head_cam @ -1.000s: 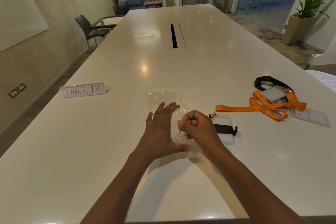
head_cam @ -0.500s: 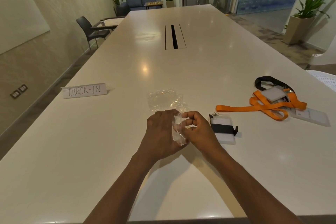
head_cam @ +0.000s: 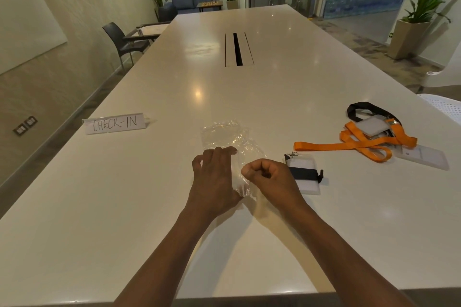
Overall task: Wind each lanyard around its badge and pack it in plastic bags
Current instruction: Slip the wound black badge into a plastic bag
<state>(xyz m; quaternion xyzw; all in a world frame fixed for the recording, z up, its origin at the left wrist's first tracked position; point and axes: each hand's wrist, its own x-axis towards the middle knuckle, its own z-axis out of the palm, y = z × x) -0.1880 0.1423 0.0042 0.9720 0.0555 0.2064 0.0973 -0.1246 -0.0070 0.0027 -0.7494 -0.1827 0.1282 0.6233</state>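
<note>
Since the earlier frames the left hand (head_cam: 214,177), then spread flat with straight fingers, has curled over the near edge of a plastic bag (head_cam: 240,182), and the right hand (head_cam: 269,177) has stayed bunched in a fist at the same edge.

Far left, a folded paper sign (head_cam: 114,123) lettered CHECK-IN stands on the white, glossy worktop (head_cam: 99,207). Centre, a loose pile of clear bags (head_cam: 224,134) lies just beyond the hands: thin, crinkled film, nearly invisible but for its highlights. The left hand grips one bag from this pile, fingers bent round the film; the right hand pinches the opposite side of the same edge between thumb and curled fingers.

Judged from this, the step in hand is separating the two film layers to open the bag's mouth. The next move calls for holding the mouth apart with one hand while the other reaches for the wound badge (head_cam: 303,174), which lies just right of the right hand: a flat, pale rectangular card, a black strap banded across its middle, a metal clip at its far corner.

Far right, well apart, the unwound work waits: orange lanyards (head_cam: 354,144), flat woven ribbon, lie tangled with a black lanyard (head_cam: 359,108) over further pale badges (head_cam: 424,157).
</note>
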